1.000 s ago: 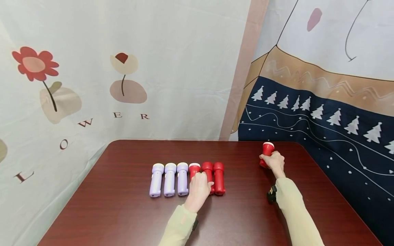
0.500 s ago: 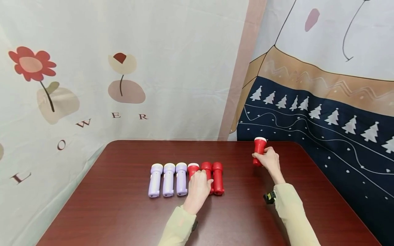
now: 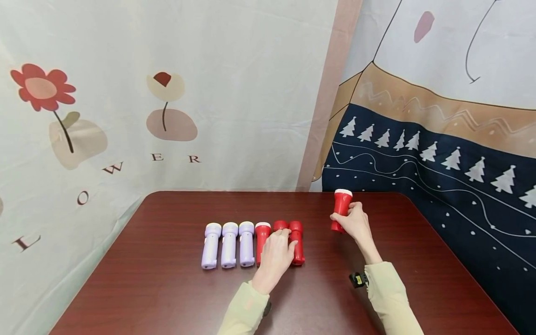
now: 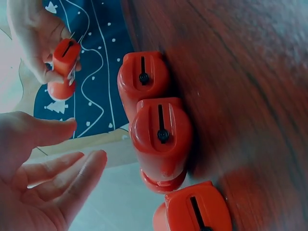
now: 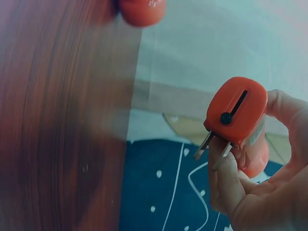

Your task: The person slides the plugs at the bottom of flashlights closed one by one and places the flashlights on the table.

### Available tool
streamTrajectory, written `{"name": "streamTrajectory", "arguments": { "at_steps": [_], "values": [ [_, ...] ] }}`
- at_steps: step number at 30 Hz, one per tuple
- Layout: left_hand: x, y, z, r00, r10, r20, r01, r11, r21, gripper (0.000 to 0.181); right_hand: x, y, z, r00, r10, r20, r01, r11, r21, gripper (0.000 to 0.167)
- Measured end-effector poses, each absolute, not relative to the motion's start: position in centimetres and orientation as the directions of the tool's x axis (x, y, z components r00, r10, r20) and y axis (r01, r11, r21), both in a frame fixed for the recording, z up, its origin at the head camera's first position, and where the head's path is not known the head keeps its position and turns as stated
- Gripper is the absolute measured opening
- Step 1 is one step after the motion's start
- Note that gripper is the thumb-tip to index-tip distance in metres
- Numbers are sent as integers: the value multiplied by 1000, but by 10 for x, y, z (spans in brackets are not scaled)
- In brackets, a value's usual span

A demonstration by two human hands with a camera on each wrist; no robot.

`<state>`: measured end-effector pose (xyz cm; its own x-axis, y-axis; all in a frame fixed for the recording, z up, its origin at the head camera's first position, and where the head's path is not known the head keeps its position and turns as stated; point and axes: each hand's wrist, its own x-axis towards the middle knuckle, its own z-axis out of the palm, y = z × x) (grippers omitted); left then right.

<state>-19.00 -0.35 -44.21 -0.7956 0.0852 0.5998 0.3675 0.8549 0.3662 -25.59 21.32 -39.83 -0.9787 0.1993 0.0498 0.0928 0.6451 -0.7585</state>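
Observation:
My right hand [image 3: 357, 224] grips a red flashlight [image 3: 342, 203] with a white rim, raised at the table's far right. In the right wrist view two metal plug prongs [image 5: 223, 155] stick out of its end, beside a black slider [image 5: 226, 118]. My left hand [image 3: 274, 256] is over the row of flashlights and partly hides the middle red flashlight [image 3: 280, 225]. Its thumb and fingers [image 4: 53, 185] are spread with nothing between them in the left wrist view. On either side lie a white-rimmed red flashlight [image 3: 262, 235] and another red flashlight [image 3: 297, 244].
Three lavender flashlights [image 3: 230, 245] lie side by side left of the red ones on the brown table [image 3: 167, 298]. Behind the table hang a pale flower-print curtain [image 3: 251, 93] and a dark blue tree-print cloth [image 3: 377, 172].
My right hand has lifted the red flashlight and brought it left. My left hand has let go of the white-rimmed red flashlight in the row and shifted right, above the middle one.

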Motion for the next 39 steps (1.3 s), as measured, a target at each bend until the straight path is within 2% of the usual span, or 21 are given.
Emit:
{"name": "streamTrajectory", "arguments": {
  "at_steps": [4, 8, 15, 23, 33, 39],
  "values": [
    [-189, -2, -440, -794, 130, 594, 422, 821, 384, 23, -249, 203, -399, -983, 169, 67, 59, 644, -763, 68],
    [-188, 0, -437, -775, 199, 599, 478, 806, 350, 29, -244, 192, -402, -986, 151, 69, 44, 640, -767, 67],
    [-186, 5, -438, -768, 255, 588, 524, 777, 348, 39, -238, 173, -408, -989, 129, 70, 25, 618, -786, 64],
    [-186, 9, -439, -797, 238, 555, 501, 774, 387, 49, -232, 157, -408, -993, 99, 69, 5, 606, -796, 57],
    [-186, 13, -441, -791, 206, 576, 488, 781, 390, 43, -225, 145, -405, -995, 78, 67, -7, 596, -803, 51],
    [-186, 13, -441, -767, 188, 614, 504, 768, 394, 42, -222, 143, -405, -993, 80, 87, -20, 618, -786, 49]
  ]
}}
